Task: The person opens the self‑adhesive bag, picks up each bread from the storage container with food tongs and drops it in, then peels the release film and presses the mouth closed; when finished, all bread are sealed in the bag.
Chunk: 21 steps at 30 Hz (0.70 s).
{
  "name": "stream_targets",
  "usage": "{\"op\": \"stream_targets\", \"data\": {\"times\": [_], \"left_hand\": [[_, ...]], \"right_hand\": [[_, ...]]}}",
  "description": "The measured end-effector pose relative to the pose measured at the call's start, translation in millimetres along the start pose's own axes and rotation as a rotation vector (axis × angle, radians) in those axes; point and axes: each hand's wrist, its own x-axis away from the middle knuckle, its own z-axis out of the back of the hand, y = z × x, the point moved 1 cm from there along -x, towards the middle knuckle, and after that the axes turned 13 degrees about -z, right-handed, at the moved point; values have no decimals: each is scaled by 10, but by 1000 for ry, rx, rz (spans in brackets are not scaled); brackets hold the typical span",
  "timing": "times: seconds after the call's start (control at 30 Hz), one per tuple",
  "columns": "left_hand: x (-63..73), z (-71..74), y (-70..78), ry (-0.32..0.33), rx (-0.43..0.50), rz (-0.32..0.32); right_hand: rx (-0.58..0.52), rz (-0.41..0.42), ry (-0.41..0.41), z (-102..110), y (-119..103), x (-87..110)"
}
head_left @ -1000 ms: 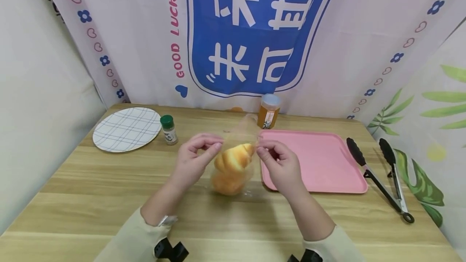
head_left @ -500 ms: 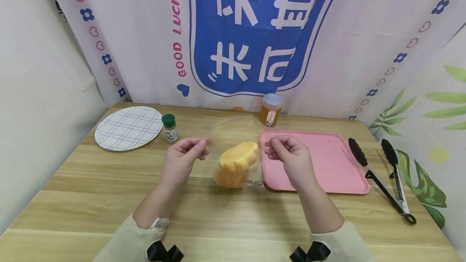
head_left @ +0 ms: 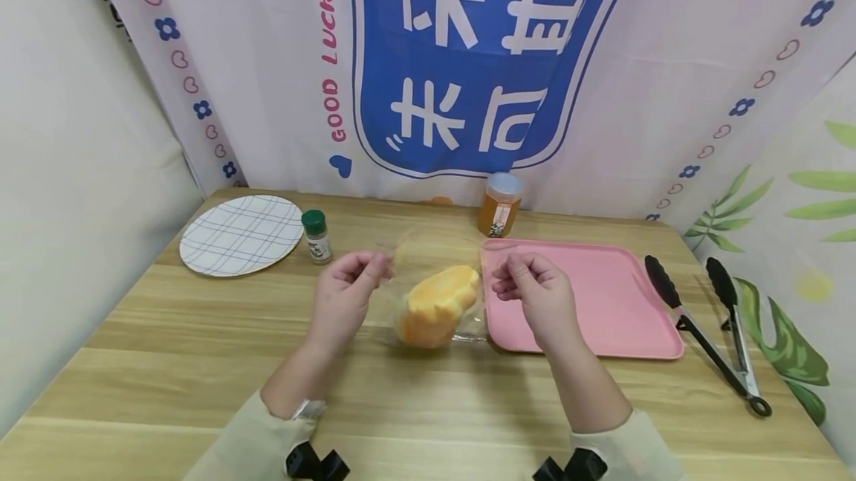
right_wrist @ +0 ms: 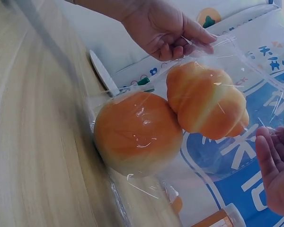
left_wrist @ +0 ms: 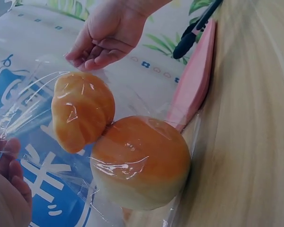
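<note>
A clear plastic bag point(head_left: 472, 328) stands at the middle of the table with two pieces of bread inside. The lower one is a round bun point(right_wrist: 138, 135), browned on top and pale below. Leaning on its upper side is a ridged, croissant-like roll point(left_wrist: 83, 111). My left hand point(head_left: 342, 295) pinches the left side of the bag's mouth between thumb and fingers. On the opposite side, my right hand point(head_left: 540, 297) pinches the other edge, so the mouth is spread wide. In the head view the roll largely covers the bun.
A pink tray point(head_left: 588, 302) lies right of the bag, with black-tipped tongs point(head_left: 718, 358) beyond it. Behind stands a honey-coloured jar point(head_left: 499, 206). At the back left are a checked plate point(head_left: 241, 236) and a green-capped shaker point(head_left: 316, 237). A printed cloth point(head_left: 281, 57) hangs behind the table.
My hands have moved apart and the bag's mouth has widened. The roll has tilted over to the right inside the bag. In the last half second the left hand came slightly inward.
</note>
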Motion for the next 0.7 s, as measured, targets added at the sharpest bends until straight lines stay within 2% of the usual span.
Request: {"op": "stream_targets", "data": {"times": [0.2,0.4,0.57,0.7], "left_hand": [[45,16,-67,78,63,17],[108,4,-140,62,83,-36],[122,-49,-152,99,179,-72],[113,-87,-132,136,190,-70]], "right_hand": [[-27,-49,93,14,46,-12],[-6,-88,173,8,121,-31],[36,-75,203,21,140,-23],[67,-59,215,29,134,-24]]}}
